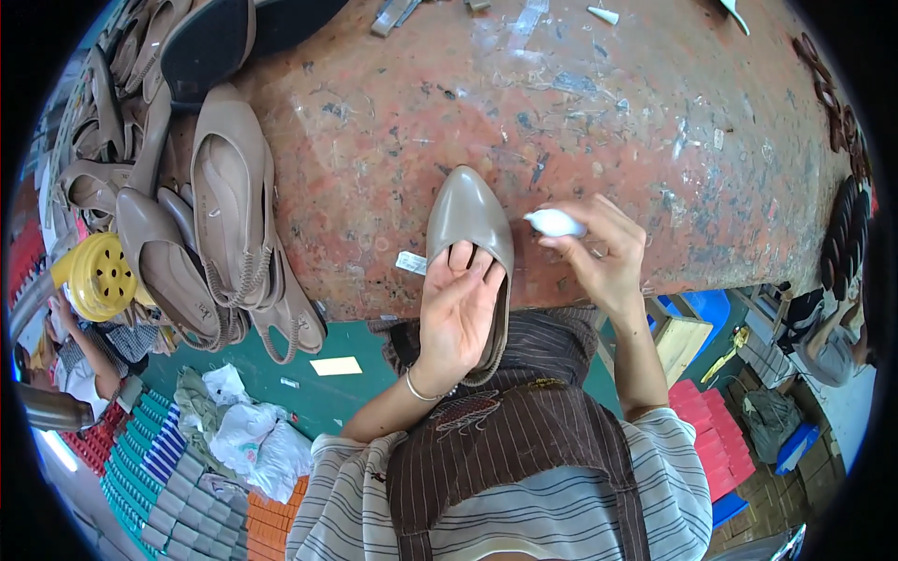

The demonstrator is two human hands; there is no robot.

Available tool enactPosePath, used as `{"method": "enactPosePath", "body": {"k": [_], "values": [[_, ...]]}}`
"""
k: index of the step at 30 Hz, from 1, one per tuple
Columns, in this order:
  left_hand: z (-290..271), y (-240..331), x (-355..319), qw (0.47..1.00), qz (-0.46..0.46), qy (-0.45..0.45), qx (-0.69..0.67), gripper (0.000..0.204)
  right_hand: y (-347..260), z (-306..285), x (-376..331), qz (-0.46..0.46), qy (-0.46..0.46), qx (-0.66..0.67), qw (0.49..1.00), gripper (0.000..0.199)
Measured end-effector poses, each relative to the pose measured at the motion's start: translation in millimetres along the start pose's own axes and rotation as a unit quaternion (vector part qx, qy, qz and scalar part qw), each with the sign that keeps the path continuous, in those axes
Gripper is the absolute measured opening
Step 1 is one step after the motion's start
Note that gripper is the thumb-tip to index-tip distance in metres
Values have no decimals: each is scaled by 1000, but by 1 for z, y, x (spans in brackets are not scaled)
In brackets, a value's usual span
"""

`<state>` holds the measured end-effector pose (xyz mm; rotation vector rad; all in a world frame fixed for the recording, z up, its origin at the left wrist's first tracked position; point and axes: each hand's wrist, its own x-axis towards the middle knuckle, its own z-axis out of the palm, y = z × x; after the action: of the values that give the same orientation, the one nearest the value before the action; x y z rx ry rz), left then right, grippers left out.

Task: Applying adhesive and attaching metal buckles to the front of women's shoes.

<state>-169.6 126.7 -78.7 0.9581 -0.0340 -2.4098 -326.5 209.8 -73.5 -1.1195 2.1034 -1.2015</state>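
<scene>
A glossy taupe pointed-toe slingback shoe (468,214) lies toe-away at the near edge of the worktable. My left hand (458,313) is palm up, its fingertips tucked into the shoe's opening, holding it from inside. To the right, my right hand (603,248) pinches a small white squeeze bottle (557,222) between thumb and fingers. The bottle's narrow tip points left toward the shoe's toe, a small gap away from it. A small white label (411,262) lies left of the shoe.
The stained reddish worktable (374,140) curves around me. Several similar shoes (230,178) are heaped on its left, near a yellow round perforated part (101,276). Dark straps or soles (847,229) line the right edge. A white cone-shaped tip (603,15) lies at the back. Another person's arm (86,351) shows far left.
</scene>
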Motion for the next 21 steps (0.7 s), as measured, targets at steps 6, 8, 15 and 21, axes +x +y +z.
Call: {"method": "enactPosePath", "body": {"k": [6, 8, 15, 21], "values": [[-18, -10, 2, 995, 45, -84, -37, 31, -4, 15, 3, -90, -38, -62, 993, 27], [-20, -9, 3, 993, 38, -104, -37, 38, -5, 16, 4, -103, -45, -92, 989, 26], [-17, -7, 0, 996, 32, -68, -42, 40, -13, 19, 6, -114, -71, -135, 982, 24], [-17, -7, -1, 998, 23, -54, -25, 39, -19, 19, 8, -113, -79, -165, 977, 23]]}}
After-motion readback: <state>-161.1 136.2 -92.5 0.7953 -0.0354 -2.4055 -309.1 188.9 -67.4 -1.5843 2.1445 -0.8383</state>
